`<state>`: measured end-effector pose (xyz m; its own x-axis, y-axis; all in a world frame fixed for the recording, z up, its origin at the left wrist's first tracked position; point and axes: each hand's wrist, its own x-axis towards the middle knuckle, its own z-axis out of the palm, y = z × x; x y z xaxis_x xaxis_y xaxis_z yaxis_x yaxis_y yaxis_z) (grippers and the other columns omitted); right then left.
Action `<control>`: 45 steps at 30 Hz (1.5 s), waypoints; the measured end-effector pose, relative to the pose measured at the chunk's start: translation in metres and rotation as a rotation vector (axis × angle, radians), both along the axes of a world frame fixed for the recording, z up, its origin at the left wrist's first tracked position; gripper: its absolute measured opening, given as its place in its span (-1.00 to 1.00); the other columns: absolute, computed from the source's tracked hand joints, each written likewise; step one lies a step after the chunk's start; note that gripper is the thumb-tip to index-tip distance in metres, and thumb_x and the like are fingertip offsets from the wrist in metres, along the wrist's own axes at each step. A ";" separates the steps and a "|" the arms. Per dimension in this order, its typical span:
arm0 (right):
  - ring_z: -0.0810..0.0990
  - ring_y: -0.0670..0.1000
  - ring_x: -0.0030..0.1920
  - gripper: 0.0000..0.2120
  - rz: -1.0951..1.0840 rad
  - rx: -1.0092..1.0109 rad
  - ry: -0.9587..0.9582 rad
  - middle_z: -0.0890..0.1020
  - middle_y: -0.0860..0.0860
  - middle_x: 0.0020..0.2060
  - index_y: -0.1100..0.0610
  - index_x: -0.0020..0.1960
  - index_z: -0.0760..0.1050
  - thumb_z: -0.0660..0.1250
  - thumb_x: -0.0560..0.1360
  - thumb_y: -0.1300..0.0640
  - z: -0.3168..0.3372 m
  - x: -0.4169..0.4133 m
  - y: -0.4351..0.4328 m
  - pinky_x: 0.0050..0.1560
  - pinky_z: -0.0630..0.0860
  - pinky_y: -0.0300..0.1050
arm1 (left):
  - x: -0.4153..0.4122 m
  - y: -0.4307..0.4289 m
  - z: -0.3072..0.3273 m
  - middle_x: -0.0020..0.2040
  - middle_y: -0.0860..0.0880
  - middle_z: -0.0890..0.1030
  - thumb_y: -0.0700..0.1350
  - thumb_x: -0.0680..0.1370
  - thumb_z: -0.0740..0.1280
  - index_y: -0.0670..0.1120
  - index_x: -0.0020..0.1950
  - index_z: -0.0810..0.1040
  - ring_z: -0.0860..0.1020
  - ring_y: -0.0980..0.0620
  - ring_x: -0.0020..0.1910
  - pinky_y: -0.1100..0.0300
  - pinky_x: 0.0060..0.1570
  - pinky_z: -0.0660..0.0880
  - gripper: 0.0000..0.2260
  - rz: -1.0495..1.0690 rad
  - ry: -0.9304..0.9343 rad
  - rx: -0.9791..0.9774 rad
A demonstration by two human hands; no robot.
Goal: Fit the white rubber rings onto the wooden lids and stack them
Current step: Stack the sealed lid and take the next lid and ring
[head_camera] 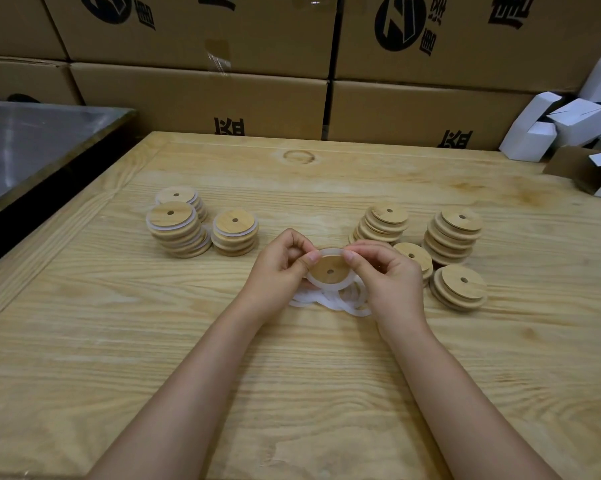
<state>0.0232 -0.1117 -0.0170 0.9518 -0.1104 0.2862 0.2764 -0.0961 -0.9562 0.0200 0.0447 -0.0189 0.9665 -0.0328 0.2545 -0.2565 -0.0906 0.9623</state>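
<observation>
The job looks somewhat short of halfway. The left hand and the right hand both have their fingers curled and pinch the round wooden lid with a small centre hole, held just above the pale wooden table near its middle. A white rubber ring sits around the lid's edge, and thumbs and forefingers meet at its far rim, so I judge the ring is being seated rather than already settled. To the left stand three stacks of ringed lids with white showing between the discs, which I take as the finished work. To the right are four groups of bare wooden lids with no white on them (two taller stacks at the back, two low ones nearer the right hand), so those appear to be left to do. Under the hands a loose heap of white rings lies on the table, which suggests plenty of fittings are to come. Behind the table, brown cardboard boxes form a wall.
</observation>
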 end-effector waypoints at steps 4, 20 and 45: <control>0.62 -0.18 -0.08 -0.83 0.007 0.002 -0.006 0.67 -0.13 -0.20 0.00 -0.26 0.62 0.45 0.41 0.26 0.000 0.001 0.000 -0.06 0.52 -0.34 | 0.001 -0.001 -0.003 -0.39 0.07 0.59 -0.28 0.56 0.28 -0.07 -0.17 0.42 0.57 0.14 -0.33 0.24 -0.25 0.50 -0.84 0.045 0.015 0.012; 0.62 -0.16 -0.06 -0.84 0.004 -0.089 -0.048 0.66 -0.13 -0.16 -0.01 -0.24 0.62 0.45 0.41 0.24 0.000 0.000 -0.001 0.00 0.54 -0.22 | 0.000 -0.002 0.000 -0.36 0.00 0.58 -0.29 0.55 0.29 -0.09 -0.18 0.42 0.57 0.16 -0.35 0.30 -0.30 0.50 -0.84 0.094 0.037 0.006; 0.63 -0.14 -0.22 -0.93 0.101 0.007 0.080 0.67 -0.07 -0.29 0.08 -0.18 0.60 0.40 0.47 0.21 -0.008 0.006 -0.007 -0.18 0.53 -0.30 | -0.001 0.012 -0.007 -0.26 0.15 0.66 -0.13 0.53 0.31 0.11 -0.08 0.42 0.56 0.18 -0.31 0.29 -0.29 0.44 -0.87 0.082 -0.117 0.288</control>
<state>0.0287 -0.1188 -0.0249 0.9779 -0.0144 0.2086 0.2073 -0.0649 -0.9761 0.0185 0.0567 -0.0255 0.9336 -0.0429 0.3557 -0.3445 -0.3800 0.8585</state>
